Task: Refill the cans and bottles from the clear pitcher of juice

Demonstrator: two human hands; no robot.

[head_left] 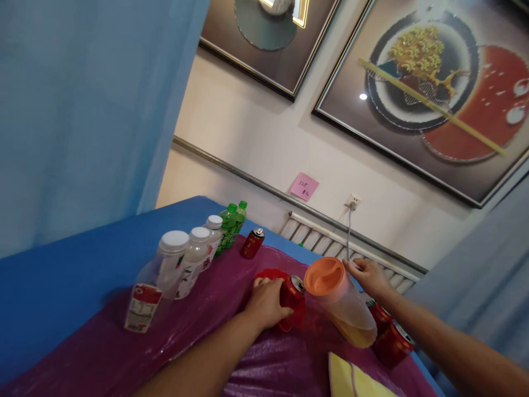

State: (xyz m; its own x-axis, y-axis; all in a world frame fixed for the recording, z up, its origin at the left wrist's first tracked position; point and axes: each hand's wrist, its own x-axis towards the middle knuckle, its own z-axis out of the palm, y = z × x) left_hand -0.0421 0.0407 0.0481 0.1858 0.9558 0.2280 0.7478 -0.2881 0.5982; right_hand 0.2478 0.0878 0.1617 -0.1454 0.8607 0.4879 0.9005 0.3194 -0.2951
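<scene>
Head view: a yellow cloth (359,381) lies nearest on the purple cover (198,336). Beyond it, the left hand (266,303) is wrapped around a red can (292,293). Just right of it, the right hand (367,275) is closed on a tilted pitcher (345,309). Bottles (194,258) stand far left.

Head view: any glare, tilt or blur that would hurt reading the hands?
Head view: the frame is strongly rolled. There is a small glare spot on the framed picture and a patchy sheen on the purple cover. The left hand on the red can and the right hand at the pitcher are evenly lit and fairly sharp.
</scene>
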